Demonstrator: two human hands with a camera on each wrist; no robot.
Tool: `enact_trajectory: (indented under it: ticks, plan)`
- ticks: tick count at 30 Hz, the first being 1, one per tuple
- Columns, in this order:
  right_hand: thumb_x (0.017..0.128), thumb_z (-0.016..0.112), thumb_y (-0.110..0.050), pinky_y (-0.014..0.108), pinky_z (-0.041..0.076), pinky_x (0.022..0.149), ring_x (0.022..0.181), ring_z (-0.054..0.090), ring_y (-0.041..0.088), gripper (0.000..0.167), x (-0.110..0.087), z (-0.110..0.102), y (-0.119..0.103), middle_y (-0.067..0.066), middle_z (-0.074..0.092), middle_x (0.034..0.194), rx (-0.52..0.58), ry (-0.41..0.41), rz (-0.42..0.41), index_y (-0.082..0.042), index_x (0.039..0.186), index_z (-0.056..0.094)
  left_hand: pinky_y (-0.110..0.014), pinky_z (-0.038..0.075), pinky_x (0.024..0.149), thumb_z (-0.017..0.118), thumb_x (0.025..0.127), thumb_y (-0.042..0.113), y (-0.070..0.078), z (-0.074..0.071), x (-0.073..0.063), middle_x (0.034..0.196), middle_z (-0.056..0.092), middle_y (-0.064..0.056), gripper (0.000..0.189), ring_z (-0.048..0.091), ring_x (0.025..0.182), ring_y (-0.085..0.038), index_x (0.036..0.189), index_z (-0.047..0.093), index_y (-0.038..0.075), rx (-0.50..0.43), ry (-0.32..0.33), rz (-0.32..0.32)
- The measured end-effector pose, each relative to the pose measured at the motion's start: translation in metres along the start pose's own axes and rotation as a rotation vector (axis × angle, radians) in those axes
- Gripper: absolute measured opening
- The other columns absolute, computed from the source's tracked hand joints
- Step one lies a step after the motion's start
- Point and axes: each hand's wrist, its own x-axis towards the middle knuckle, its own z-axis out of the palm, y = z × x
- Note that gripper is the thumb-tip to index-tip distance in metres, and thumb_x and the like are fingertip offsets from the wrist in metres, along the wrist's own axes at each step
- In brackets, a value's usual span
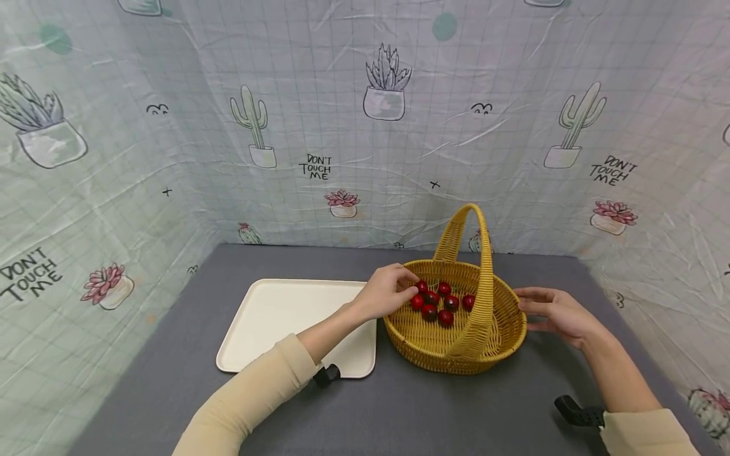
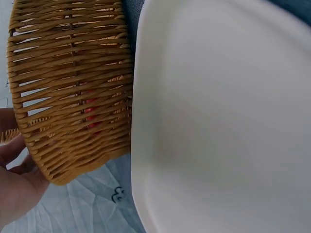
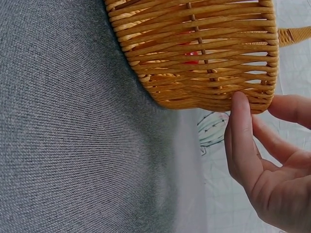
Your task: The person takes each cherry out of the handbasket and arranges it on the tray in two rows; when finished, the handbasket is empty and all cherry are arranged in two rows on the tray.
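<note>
A yellow wicker basket with a tall arched handle stands on the grey table. Several dark red cherries lie in its left half. Reaching over the basket's left rim is my left hand, its bent thumb and forefinger right at the edge of a cherry. I cannot tell whether they pinch it; the wicker hides the fingertips in the left wrist view. At the opposite side my right hand holds the basket's rim, one fingertip against the outer weave and another finger at the top edge.
A cream rectangular tray lies left of the basket, partly under my left forearm. Behind the grey table and at both sides hangs a pale curtain printed with cacti. Each wrist carries a black strap mount.
</note>
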Motion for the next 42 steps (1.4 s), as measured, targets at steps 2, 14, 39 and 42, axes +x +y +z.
enact_trajectory:
  ticks: [2,14,39,42]
  plan:
    - [0.108,0.057,-0.020,0.048,0.056,0.091,0.118,0.059,0.013,0.064,0.000,0.000,0.000,0.035,0.031,0.155,0.000,0.001,0.000,0.013,0.155,0.028,-0.027,0.054,0.078,0.069,0.099,0.013,0.001,0.003,0.004,0.113,0.068,-0.009,0.022,0.067,0.093,-0.016,0.116,0.074,0.001,0.026,0.001,-0.013]
    - [0.107,0.058,-0.022,0.048,0.056,0.091,0.119,0.059,0.016,0.064,0.001,-0.001,0.001,0.034,0.033,0.154,-0.014,0.007,0.009,0.012,0.154,0.030,-0.027,0.054,0.072,0.075,0.095,0.010,0.005,0.015,0.027,0.101,0.074,-0.008,0.018,0.068,0.085,-0.016,0.111,0.077,0.001,0.113,-0.023,-0.129]
    - [0.107,0.058,-0.021,0.046,0.057,0.089,0.113,0.062,0.011,0.063,0.001,0.000,0.002,0.032,0.037,0.152,0.007,0.007,-0.001,0.012,0.154,0.032,-0.029,0.056,0.078,0.083,0.086,0.008,0.009,0.035,0.037,0.105,0.074,-0.008,0.024,0.070,0.094,-0.022,0.108,0.076,0.002,0.281,-0.195,-0.261]
    - [0.107,0.058,-0.021,0.046,0.057,0.089,0.113,0.062,0.011,0.063,0.001,0.000,0.002,0.032,0.038,0.152,0.010,0.004,-0.001,0.012,0.154,0.032,-0.030,0.055,0.078,0.084,0.086,0.009,0.008,0.036,0.037,0.106,0.073,-0.007,0.025,0.069,0.094,-0.022,0.109,0.075,0.004,0.277,-0.208,-0.270]
